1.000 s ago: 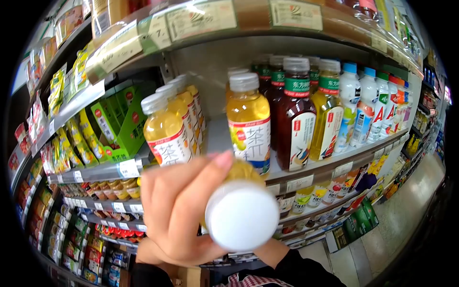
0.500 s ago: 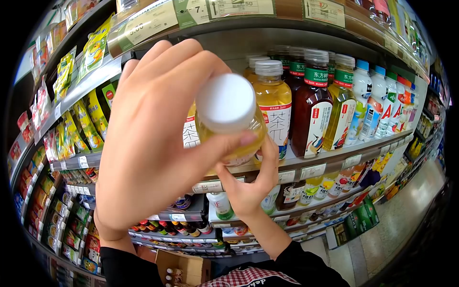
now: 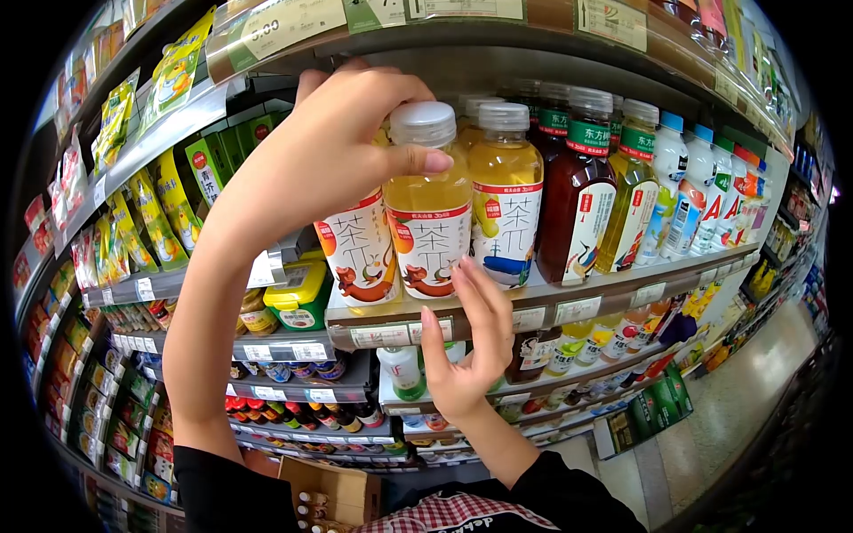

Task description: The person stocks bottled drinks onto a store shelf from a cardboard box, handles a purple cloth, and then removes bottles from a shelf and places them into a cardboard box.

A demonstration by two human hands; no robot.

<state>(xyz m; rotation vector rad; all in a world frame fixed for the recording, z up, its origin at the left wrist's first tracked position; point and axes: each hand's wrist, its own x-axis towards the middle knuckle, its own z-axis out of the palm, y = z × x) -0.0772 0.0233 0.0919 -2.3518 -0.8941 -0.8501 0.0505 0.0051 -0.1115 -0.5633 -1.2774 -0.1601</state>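
My left hand (image 3: 351, 147) reaches over the top of a tea drink bottle (image 3: 431, 222) and grips it below its white cap, the thumb across its shoulder. This bottle of yellow tea stands upright at the shelf's front edge (image 3: 418, 327). My right hand (image 3: 471, 355) is in front of and below it, fingers apart. The fingertips are close to the lower label; whether they touch it I cannot tell. A matching tea bottle (image 3: 360, 253) stands to its left, partly behind my left hand. Another tea bottle (image 3: 506, 200) with a blue picture stands to its right.
Dark red (image 3: 582, 195) and yellow-green bottles (image 3: 633, 191) stand farther right, beside white bottles (image 3: 671, 169). A price-tag rail (image 3: 426, 13) hangs above. Yellow bags (image 3: 155, 218) fill shelves at left. Below are a yellow-lidded tub (image 3: 298, 293) and a cardboard box (image 3: 355, 497) holding several bottles.
The tea bottle has moved away from me and down onto the shelf, among the others, still in my left hand. My right hand has come off its base, fingers opening.
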